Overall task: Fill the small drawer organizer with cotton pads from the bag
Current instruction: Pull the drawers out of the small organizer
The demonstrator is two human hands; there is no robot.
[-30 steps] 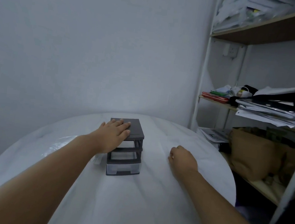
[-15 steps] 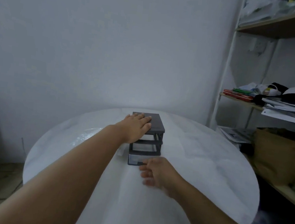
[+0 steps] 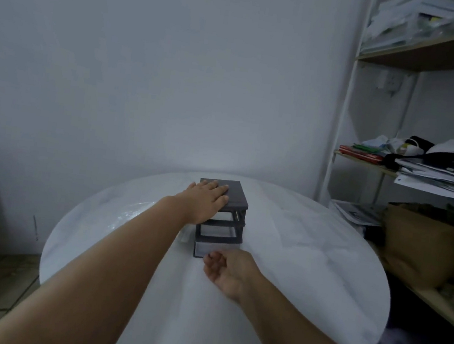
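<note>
Opening step: left hand [image 3: 207,198] flat atop drawer organizer [image 3: 236,194]; right hand [image 3: 230,269] at 6 o'clock, grip on bottom drawer [image 3: 218,248] unclear; next pull outward

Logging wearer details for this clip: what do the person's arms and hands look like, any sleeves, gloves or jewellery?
The left forearm and right forearm are bare to the frame edge; no sleeve shows. The left hand and right hand wear no gloves, and no ring, watch or band is visible.

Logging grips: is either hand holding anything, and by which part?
Left hand lies flat atop the drawer organizer; right hand at its bottom drawer front, grip unclear.
</note>
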